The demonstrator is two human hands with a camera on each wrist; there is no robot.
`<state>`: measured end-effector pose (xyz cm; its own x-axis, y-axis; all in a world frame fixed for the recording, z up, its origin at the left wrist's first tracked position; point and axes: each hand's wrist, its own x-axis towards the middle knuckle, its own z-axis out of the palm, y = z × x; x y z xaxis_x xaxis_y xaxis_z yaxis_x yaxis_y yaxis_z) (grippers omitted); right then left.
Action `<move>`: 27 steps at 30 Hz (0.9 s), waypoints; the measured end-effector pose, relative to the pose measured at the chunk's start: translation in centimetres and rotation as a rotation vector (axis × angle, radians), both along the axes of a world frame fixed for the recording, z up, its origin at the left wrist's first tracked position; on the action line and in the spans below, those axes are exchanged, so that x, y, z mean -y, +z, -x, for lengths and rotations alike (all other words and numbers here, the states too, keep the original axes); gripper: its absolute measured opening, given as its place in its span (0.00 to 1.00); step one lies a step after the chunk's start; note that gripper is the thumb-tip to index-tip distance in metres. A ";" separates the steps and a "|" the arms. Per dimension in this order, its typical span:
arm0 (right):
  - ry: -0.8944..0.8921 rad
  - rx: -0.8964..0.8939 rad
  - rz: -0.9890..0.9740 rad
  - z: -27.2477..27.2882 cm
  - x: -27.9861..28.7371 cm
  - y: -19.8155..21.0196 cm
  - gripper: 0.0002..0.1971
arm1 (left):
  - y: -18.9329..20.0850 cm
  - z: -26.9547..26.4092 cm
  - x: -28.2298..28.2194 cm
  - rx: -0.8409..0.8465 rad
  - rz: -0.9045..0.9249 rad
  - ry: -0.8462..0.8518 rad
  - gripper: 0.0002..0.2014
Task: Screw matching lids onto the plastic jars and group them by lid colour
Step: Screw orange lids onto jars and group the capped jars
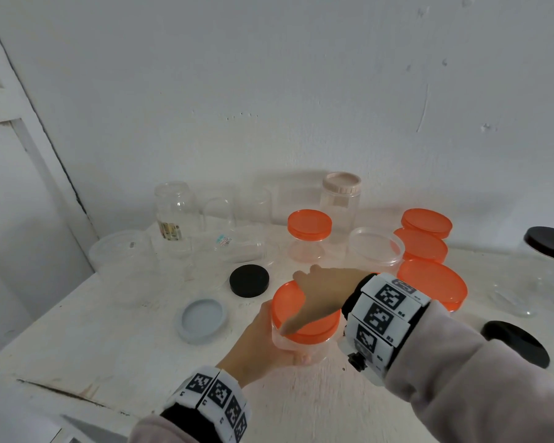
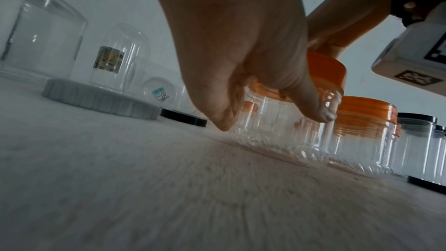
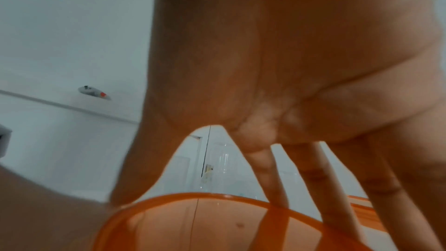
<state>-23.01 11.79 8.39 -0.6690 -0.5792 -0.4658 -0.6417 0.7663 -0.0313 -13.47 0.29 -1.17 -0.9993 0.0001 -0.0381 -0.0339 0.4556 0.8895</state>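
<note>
Orange lid (image 1: 304, 310) sits on the clear plastic jar (image 2: 284, 133), which stands on the white desk (image 1: 115, 343) near its front edge. The left hand (image 1: 263, 340) curls round the jar's side, thumb and fingers gripping it. The right hand (image 1: 325, 292) lies over the lid, its spread fingers (image 3: 270, 175) reaching down round the lid's rim.

A white wall (image 1: 301, 75) with small marks and a thin crack stood behind the worn white table (image 1: 93, 340).
</note>
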 end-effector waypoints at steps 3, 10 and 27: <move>0.098 0.082 0.019 -0.1 0.0 0.6 0.53 | 0.3 0.2 -0.3 0.046 0.050 0.023 0.42; 0.053 0.033 0.067 -0.1 0.1 -0.1 0.44 | 0.3 0.0 -0.3 -0.005 0.006 0.015 0.39; 0.020 -0.024 0.087 -0.3 -0.2 -0.7 0.46 | 0.3 0.0 -0.4 -0.002 0.000 0.034 0.37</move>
<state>-22.69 11.96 7.67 -0.6671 -0.6305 -0.3968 -0.6586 0.7481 -0.0814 -13.42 0.73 -0.84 -0.9988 -0.0338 -0.0364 -0.0478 0.4538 0.8898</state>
